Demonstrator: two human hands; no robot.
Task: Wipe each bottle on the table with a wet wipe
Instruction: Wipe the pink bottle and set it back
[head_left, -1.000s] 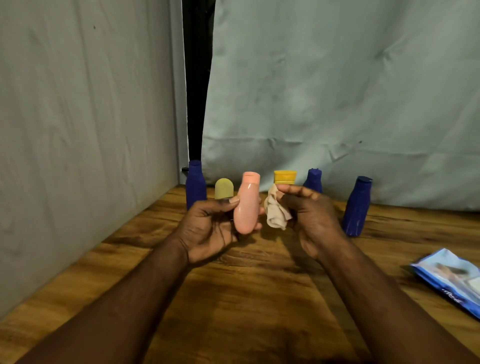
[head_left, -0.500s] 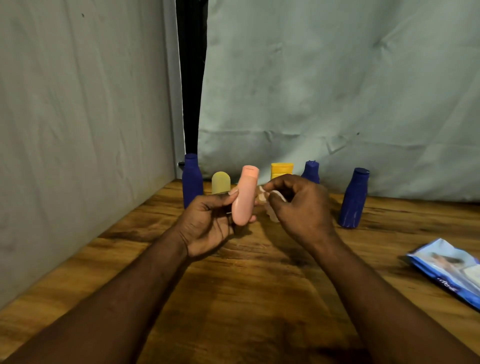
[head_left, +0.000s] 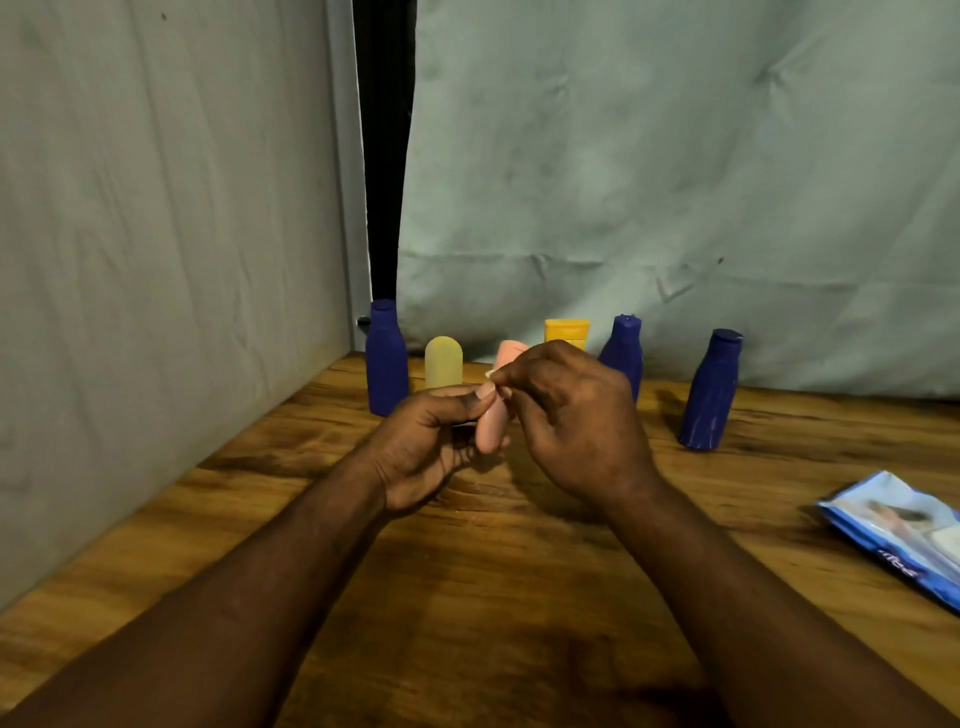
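Both hands are raised above the wooden table (head_left: 467, 597). A pink bottle (head_left: 492, 426) is gripped upright in the left hand (head_left: 421, 452), while the right hand (head_left: 571, 421) is closed over its upper part, apparently around a mostly hidden wet wipe (head_left: 490, 373). Three blue bottles (head_left: 386, 358) are stood behind.

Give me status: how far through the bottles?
Done: can't tell; no bottle shows a sign of wiping. In hand: left hand holds the pink bottle; right hand covers its top, the wipe almost hidden. On the table: three blue bottles, a pale yellow one and an orange-capped one.
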